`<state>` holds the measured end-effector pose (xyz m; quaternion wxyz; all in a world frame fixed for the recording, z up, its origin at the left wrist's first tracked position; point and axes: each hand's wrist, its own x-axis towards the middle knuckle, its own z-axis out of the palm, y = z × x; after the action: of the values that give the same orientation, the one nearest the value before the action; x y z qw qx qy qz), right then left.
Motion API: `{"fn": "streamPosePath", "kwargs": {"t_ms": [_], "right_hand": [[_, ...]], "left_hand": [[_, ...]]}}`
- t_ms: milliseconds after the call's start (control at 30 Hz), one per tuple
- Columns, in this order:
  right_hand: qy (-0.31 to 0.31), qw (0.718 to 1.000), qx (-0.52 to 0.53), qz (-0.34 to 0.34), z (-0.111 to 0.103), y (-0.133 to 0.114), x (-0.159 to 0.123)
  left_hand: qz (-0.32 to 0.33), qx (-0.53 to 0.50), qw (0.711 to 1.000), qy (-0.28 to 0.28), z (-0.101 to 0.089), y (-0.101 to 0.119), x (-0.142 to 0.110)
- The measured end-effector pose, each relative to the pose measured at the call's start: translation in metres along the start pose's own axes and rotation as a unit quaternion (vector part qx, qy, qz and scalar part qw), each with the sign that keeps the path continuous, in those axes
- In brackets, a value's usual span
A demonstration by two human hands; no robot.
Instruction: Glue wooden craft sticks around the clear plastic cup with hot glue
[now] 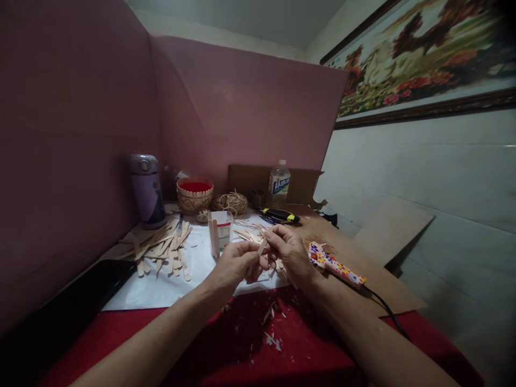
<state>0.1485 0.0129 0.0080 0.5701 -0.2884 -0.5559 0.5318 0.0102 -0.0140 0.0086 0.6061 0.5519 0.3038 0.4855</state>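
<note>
Between my two hands is a short piece of craft stick [262, 246], tilted, pinched from both sides. My left hand [244, 260] grips its lower end, and my right hand [287, 250] has fingertips on its upper end. Just left of them stands a clear plastic cup [224, 228] with craft sticks [214, 238] upright on its side. More cut stick pieces [246, 235] lie behind and beneath my hands, partly hidden by them. A flower-patterned glue gun [334, 264] rests by my right wrist.
Loose craft sticks [163, 244] are heaped on white paper [133, 293]. Behind stand a purple flask [147, 191], a stick-sided bowl [195, 196], twine [230, 203], a plastic bottle [279, 183] and yellow-black pliers [280, 215]. Wood scraps litter the red cloth [242, 344]. Cardboard [363, 285] lies right.
</note>
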Motion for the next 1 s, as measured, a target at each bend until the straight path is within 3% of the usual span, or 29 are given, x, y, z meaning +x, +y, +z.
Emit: {"fn": "streamPosePath", "kwargs": {"t_ms": [133,367,467,633,767,900,1000], "right_hand": [[0.008,1.000,0.003,-0.008,-0.002,0.000,0.002],[-0.043,0.997,-0.067,-0.021,-0.001,0.006,-0.002],[-0.053,0.997,-0.058,-0.017,-0.001,0.008,-0.001],[0.008,1.000,-0.012,-0.010,-0.002,0.005,0.002],[0.030,0.999,-0.016,-0.014,-0.002,0.003,0.002],[-0.028,0.998,-0.048,0.006,-0.002,0.008,0.001],[-0.071,0.995,-0.068,0.003,-0.004,0.012,0.000]], "left_hand": [[-0.006,-0.007,1.000,-0.005,-0.001,-0.003,0.001],[-0.026,0.033,0.997,0.071,0.001,0.001,-0.003],[-0.025,0.024,0.998,0.062,0.001,0.002,-0.002],[-0.017,-0.013,1.000,0.009,0.000,0.000,0.000],[-0.039,-0.016,0.998,0.036,0.001,0.000,-0.001],[-0.041,0.005,0.996,0.084,0.002,0.002,-0.003],[-0.020,0.008,0.997,0.074,0.001,0.002,-0.003]]}}
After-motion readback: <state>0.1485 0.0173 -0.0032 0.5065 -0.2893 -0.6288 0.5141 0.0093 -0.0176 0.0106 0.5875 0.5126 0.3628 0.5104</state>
